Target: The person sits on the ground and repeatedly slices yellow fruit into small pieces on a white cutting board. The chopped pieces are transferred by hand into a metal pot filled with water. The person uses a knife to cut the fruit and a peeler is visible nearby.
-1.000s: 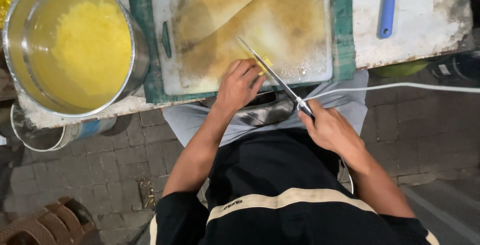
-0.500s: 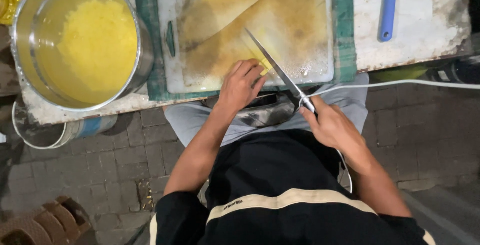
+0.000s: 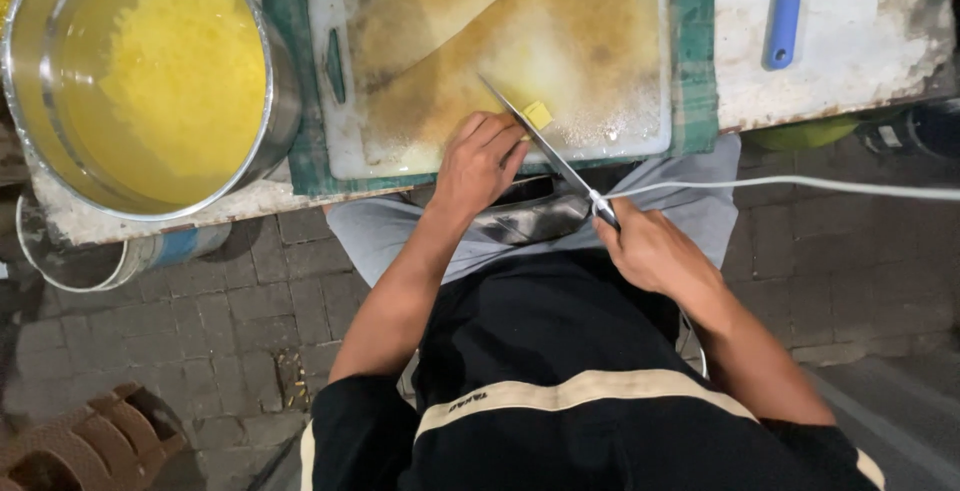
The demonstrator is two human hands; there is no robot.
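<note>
My right hand (image 3: 652,251) grips the handle of a long thin knife (image 3: 540,141); its blade lies across the near part of a stained white cutting board (image 3: 600,41). My left hand (image 3: 478,163) presses down on a small yellow piece of food, mostly hidden under the fingers. A cut yellow piece (image 3: 538,114) lies on the board just right of the blade.
A large steel pot (image 3: 285,101) with yellow liquid and yellow pieces stands at the left. The board rests on a green cloth (image 3: 695,51) on a worn white table (image 3: 860,41). A blue-handled tool (image 3: 785,11) lies at the right. A white cable (image 3: 800,185) crosses below the table edge.
The knife rose half a second ago and has come down again beside my left fingers. A cut yellow piece now lies free to the right of the blade.
</note>
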